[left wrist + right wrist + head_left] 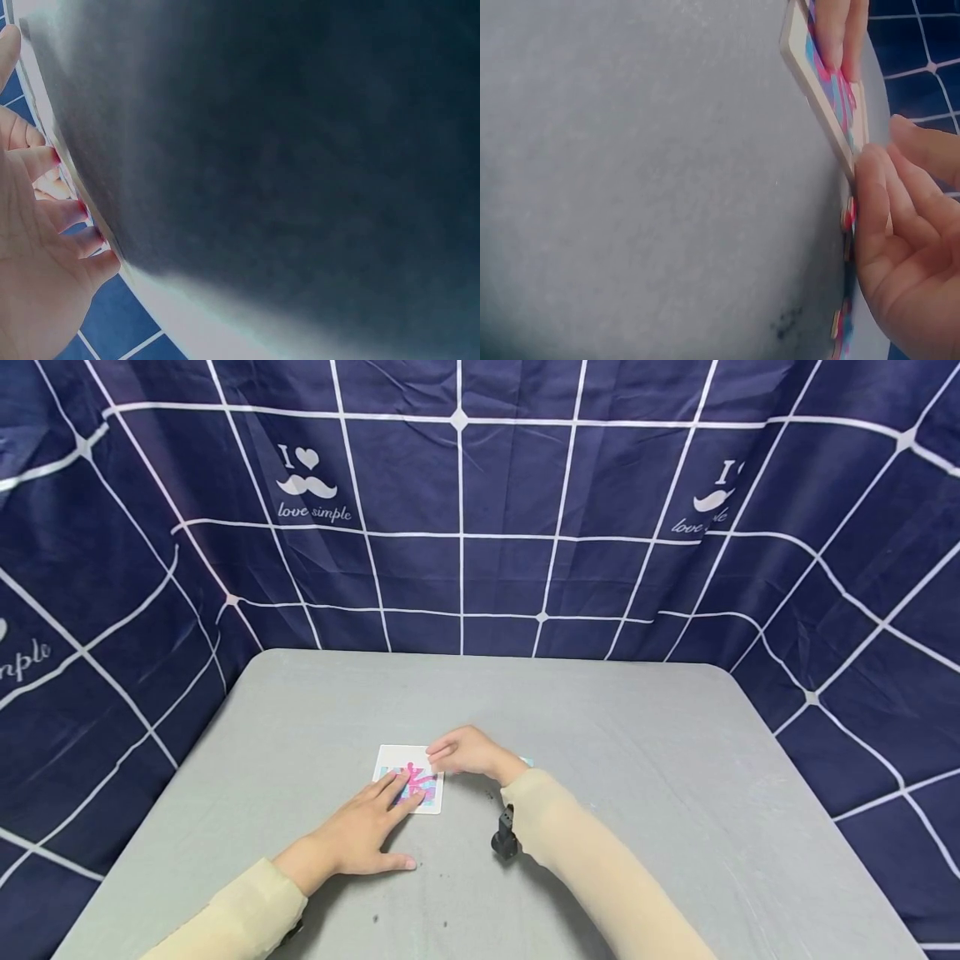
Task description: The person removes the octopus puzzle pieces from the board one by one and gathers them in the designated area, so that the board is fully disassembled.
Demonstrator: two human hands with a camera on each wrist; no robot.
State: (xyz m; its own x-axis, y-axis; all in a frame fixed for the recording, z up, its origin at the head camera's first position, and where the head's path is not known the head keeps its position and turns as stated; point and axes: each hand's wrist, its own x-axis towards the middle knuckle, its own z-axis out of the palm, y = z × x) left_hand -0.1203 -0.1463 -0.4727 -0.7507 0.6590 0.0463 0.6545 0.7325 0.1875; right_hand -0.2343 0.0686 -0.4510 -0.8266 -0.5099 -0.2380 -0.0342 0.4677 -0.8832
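Observation:
A small flat puzzle board point(397, 754) with a pale rim lies mid-table, bearing pink, blue and purple pieces point(429, 787). My left hand point(363, 831) rests its spread, straight fingers on the pieces, thumb out on the table. Over the board's far right corner is my right hand point(471, 752), fingers loosely bent. In the right wrist view, its fingertips are at the end of the board's wooden rim point(821, 109), the thumb stands apart, and nothing shows in its grasp. The left wrist view shows mostly the left palm point(34, 262) and dark blur.
Several loose coloured pieces point(847, 216) lie on the table beside the right hand, mostly hidden by it in the head view. The grey table point(600, 710) has rounded far corners. Dark blue curtains point(510, 493) with white grid lines surround it on three sides.

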